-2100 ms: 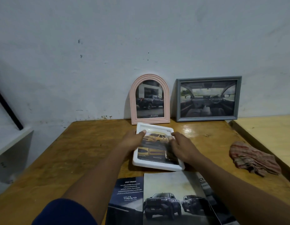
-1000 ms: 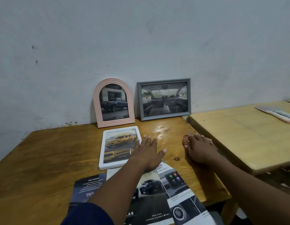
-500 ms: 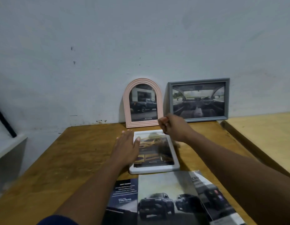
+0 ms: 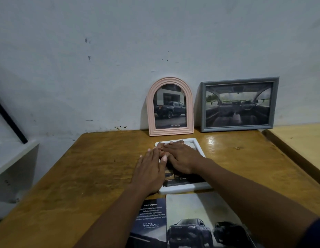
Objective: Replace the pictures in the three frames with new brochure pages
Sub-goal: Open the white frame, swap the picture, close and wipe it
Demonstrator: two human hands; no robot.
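- The table (image 4: 102, 167) has a glossy top. Push sideways and whatever lies flat on it could skate away from you.
- The brochure (image 4: 191, 221) lies open at the near edge, right under your forearms. Drag an arm back carelessly and you could crease a page you need, or sweep it off the edge.
- The grey frame (image 4: 239, 80) only leans on the wall at the back right. A bump on the table or a high reach could tip it forward.
- The pink arched frame (image 4: 150, 108) leans beside it, just behind your fingertips, so it runs the same risk and is closer.
- The white frame (image 4: 182, 189) is the one you're working on. It lies face up between the brochure and the pink frame. Lean hard on its front and the pane could crack or the picture could shift.
- Your right hand (image 4: 182, 160) is spread flat on the face of the white frame, fingers straight. It presses and grips nothing.
- Your left hand (image 4: 150, 170) is flat too, fingers straight. It rests across the frame's left rim and onto the table, steadying rather than holding.
- A reddish scrap (image 4: 179, 141) peeks out past your right fingers. It may be a cloth, but the view is too poor to be sure.
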